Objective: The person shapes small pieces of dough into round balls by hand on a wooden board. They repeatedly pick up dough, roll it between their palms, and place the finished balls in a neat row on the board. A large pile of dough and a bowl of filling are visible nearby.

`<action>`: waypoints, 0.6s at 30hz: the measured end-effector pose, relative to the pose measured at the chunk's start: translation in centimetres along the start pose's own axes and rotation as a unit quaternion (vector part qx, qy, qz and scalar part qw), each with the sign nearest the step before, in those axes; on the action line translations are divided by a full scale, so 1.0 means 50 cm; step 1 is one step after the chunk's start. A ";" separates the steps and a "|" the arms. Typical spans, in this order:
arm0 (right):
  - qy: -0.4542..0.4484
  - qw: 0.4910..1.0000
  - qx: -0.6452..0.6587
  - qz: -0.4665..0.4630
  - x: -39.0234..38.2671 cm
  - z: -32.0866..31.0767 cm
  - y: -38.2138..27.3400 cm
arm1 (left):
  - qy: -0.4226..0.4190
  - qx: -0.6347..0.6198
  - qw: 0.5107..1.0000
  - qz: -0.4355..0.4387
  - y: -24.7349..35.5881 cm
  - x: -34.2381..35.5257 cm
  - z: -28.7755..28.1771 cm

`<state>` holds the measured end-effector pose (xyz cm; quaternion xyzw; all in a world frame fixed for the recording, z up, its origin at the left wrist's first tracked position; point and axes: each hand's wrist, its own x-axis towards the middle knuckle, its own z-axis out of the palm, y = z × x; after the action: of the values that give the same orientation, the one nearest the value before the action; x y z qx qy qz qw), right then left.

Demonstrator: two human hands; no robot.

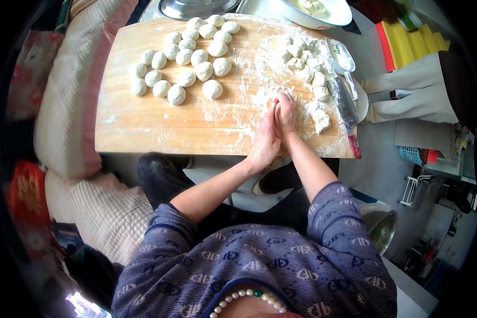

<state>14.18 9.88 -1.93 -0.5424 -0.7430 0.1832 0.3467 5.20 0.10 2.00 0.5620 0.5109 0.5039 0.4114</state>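
Observation:
Above the floury near-right part of a wooden board (159, 127), my left hand (266, 137) and my right hand (285, 117) are cupped together, palms facing. Their fingers are closed against each other, and whatever lies between the palms is hidden. Just right of my hands, torn lumps of dough (318, 117) run in a rough line up toward a floured pile of dough pieces (297, 53). Several smooth round dough balls (212, 89) are spread over the left and far-middle of the board.
A knife (344, 106) with a red handle lies at the board's right edge, below a floury metal scoop (342, 56). Beyond the far edge stand a white basin (323, 18) with dough and a metal lid (196, 7). Another person's pale-trousered legs (413, 87) are at the right; quilted bedding (69, 100) lies left.

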 end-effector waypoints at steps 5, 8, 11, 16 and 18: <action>0.008 0.997 -0.061 -0.044 0.084 0.004 0.028 | 0.010 -0.043 0.997 -0.062 -0.054 0.036 -0.016; -0.009 0.992 0.082 0.100 0.066 0.022 0.006 | -0.011 -0.008 0.998 -0.069 -0.024 0.027 -0.014; 0.001 0.999 0.045 0.007 0.004 0.022 0.011 | 0.016 0.026 0.999 -0.026 0.004 -0.002 -0.008; -0.008 0.991 -0.084 -0.105 0.072 0.009 0.029 | 0.014 -0.040 0.997 -0.067 -0.040 0.032 -0.023; -0.019 0.999 -0.033 -0.019 0.074 0.014 0.021 | 0.002 -0.039 0.998 -0.055 -0.045 0.035 -0.022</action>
<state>13.73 13.78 -1.91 -0.5353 -0.7655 0.1626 0.3178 3.72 2.07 0.19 0.5151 0.5219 0.5014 0.4592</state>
